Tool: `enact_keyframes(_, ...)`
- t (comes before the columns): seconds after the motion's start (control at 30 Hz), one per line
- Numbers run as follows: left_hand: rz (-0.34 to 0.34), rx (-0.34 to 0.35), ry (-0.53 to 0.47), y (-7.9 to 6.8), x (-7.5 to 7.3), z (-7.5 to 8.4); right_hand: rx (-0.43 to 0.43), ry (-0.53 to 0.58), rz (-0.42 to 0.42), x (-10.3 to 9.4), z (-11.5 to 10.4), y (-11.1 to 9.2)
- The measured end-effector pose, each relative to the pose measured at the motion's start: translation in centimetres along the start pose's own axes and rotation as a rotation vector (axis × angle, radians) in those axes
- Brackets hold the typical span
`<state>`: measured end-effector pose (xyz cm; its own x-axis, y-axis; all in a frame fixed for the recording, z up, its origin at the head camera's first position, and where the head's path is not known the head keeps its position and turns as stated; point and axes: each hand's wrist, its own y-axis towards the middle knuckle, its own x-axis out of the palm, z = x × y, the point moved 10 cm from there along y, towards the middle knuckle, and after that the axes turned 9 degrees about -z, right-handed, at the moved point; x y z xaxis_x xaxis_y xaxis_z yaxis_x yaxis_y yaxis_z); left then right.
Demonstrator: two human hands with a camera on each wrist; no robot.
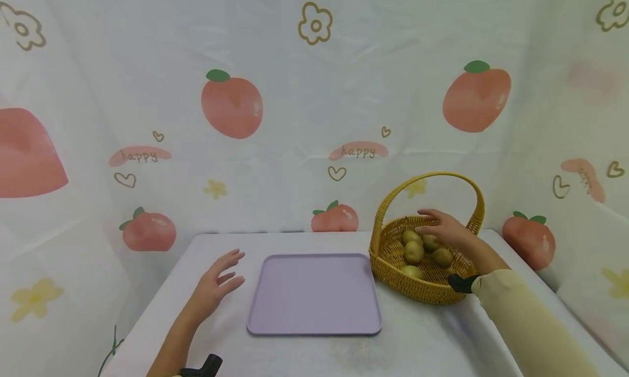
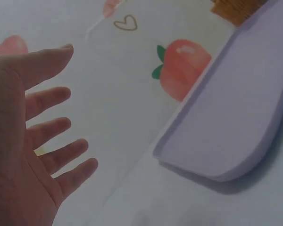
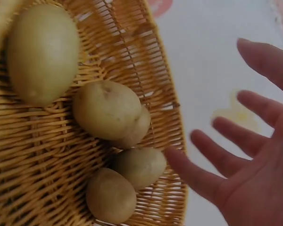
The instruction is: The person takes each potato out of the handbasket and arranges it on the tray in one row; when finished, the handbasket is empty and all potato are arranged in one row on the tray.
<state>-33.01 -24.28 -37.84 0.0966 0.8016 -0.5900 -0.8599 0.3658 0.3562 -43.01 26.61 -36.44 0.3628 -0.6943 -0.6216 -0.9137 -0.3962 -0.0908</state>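
Observation:
My right hand [image 1: 444, 230] hovers above the wicker basket [image 1: 427, 296], under its arched handle, with nothing in its grasp. Several potatoes [image 1: 414, 252] lie inside the basket; in the right wrist view a larger potato [image 3: 43, 54] sits apart from a cluster of smaller ones. There the right hand [image 3: 254, 155] shows its fingers spread and extended beside the basket's rim. To the left of the lilac tray [image 1: 314, 295], my left hand [image 1: 213, 281] is held over the white table. Its fingers are loosely extended, and the left wrist view shows the left hand [image 2: 33, 127] holding nothing.
The basket stands at the tray's right, close to its back right corner. A white cloth [image 1: 290, 191] printed with peaches hangs behind and beside the table [image 1: 216, 341]. A thin green string-like thing [image 1: 114, 344] shows near the table's left edge.

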Motion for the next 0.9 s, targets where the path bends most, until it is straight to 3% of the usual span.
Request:
enact_keyframes(0.13, -0.042, -0.08, -0.108, 0.0, 1.8, -2.3, 0.051, 0.037, -0.096, 1.1, 0.9, 0.9)
enact_keyframes(0.3, -0.094, -0.219, -0.215, -0.4, 3.8, -5.2, 0.11, -0.011, -0.138, 2.4, 2.4, 1.8)
enact_keyframes(0.5, -0.157, -0.322, -0.351, -1.1, 5.6, -7.3, 0.193, 0.005, -0.203, 3.8, 3.7, 2.6)
enact_keyframes(0.63, -0.186, -0.34, -0.302, -1.1, 6.0, -7.9, 0.225, -0.032, -0.233, 4.4, 3.7, 2.6)
enact_keyframes(0.9, -0.234, -0.295, -0.2, -1.0, 5.9, -8.0, 0.247, -0.09, -0.299, 5.6, 2.8, 2.9)
